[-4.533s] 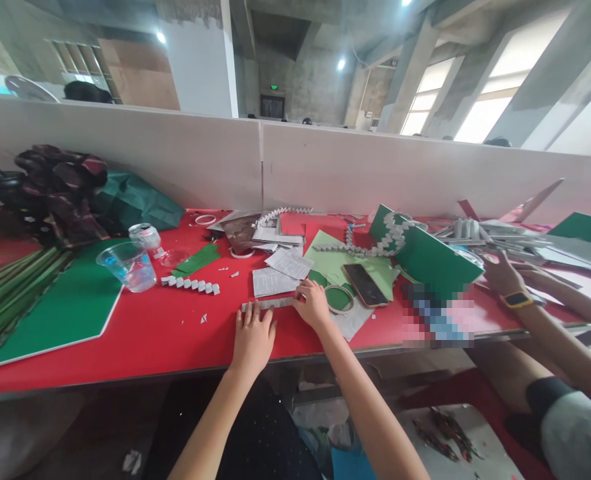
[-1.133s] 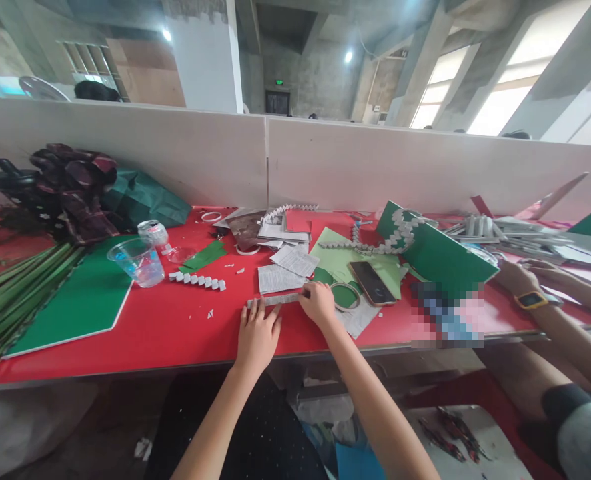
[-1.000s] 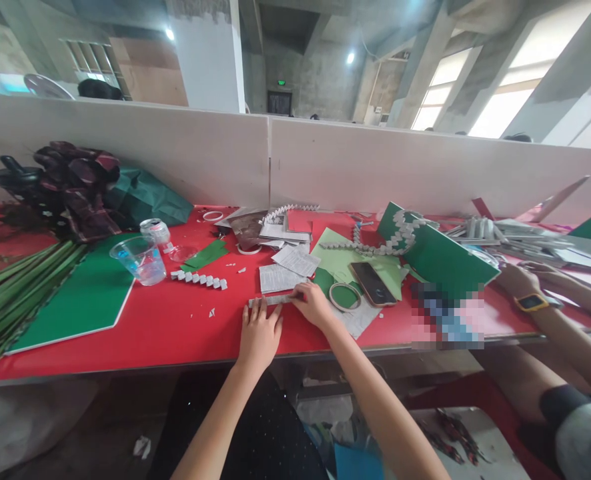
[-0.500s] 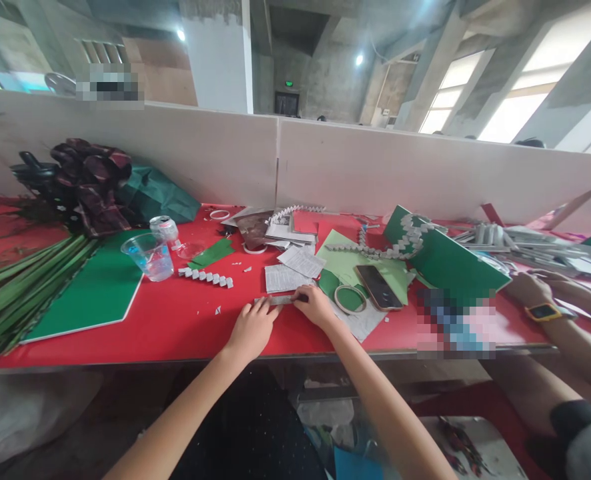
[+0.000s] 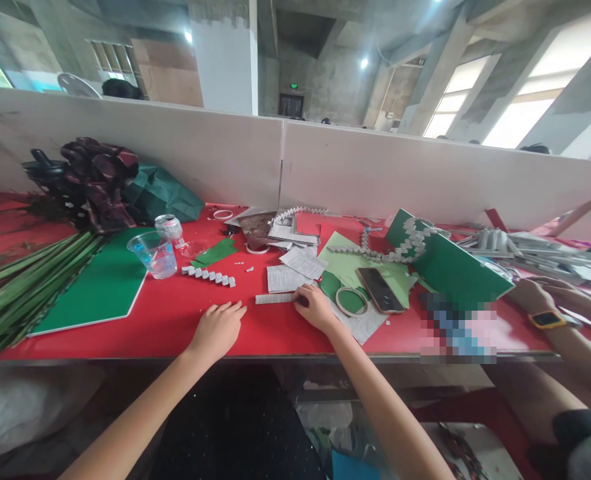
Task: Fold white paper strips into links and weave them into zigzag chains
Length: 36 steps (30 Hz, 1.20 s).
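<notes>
Far L, long green leaves [image 5: 35, 287] lay partly on a green board [image 5: 100, 293], w/ a clear cup [image 5: 158, 257], can [image 5: 169, 228] & short folded-paper chain [image 5: 209, 276] to its R on the red tabletop [image 5: 175, 333]. L hand [image 5: 218, 330] was palm-down, fingers loosely spread, nr the L end of a printed paper strip [image 5: 274, 299], which lay just this side of some printed sheets [image 5: 280, 280]; R hand [image 5: 315, 307] was curled at its R end, but couldn't tell if it pinched the strip. Then came a pale ring [image 5: 338, 305], phone [image 5: 381, 290] & co-worker's hand [image 5: 528, 295] w/ yellow-rimmed watch [image 5: 548, 320].
</notes>
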Motion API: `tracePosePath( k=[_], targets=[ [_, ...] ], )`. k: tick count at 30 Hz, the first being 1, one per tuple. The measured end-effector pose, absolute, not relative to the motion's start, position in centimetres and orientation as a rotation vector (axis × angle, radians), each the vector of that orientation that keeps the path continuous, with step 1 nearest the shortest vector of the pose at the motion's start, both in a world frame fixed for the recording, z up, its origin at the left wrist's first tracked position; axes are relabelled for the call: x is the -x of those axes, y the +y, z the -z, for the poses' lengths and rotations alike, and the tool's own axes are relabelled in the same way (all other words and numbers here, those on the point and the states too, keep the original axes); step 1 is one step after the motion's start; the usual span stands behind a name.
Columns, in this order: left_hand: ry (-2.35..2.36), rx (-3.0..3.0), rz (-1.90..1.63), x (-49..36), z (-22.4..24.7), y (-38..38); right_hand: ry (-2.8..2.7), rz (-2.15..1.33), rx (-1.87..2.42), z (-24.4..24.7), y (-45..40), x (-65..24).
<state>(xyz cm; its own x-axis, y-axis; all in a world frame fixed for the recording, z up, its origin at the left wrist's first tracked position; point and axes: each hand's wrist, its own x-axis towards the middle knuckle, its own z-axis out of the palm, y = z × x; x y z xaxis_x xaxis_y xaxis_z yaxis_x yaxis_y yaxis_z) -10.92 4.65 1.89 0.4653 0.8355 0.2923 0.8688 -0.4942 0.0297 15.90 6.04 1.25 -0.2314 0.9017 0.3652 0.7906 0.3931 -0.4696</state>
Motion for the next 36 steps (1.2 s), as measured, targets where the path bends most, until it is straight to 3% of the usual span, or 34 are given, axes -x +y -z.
tracePosePath(
  k=[12,21,36],
  targets=[
    [-1.362,2.701,0.698,4.1,0.3,3.5,-2.283,0.034,1.409,-1.4,3.6,-15.3],
    [-1.345,2.610,0.735,4.1,-1.1,-0.9,-2.285,-0.039,1.323,-2.0,-0.4,-14.6],
    [-1.066,2.615,0.777,5.5,0.4,-3.8,-2.344,-0.107,1.220,-1.8,-4.1,-15.3]
  ],
)
